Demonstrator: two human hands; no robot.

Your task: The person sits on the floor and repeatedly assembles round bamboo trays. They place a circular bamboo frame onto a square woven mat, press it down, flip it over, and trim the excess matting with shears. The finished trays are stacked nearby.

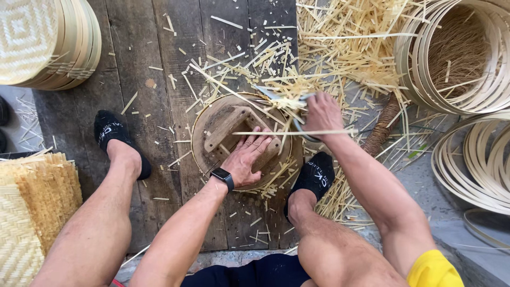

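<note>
My left hand lay flat and open on the round wooden form between my feet on the plank floor. My right hand was closed around scissors at its far rim, amid pale bamboo offcuts.
</note>
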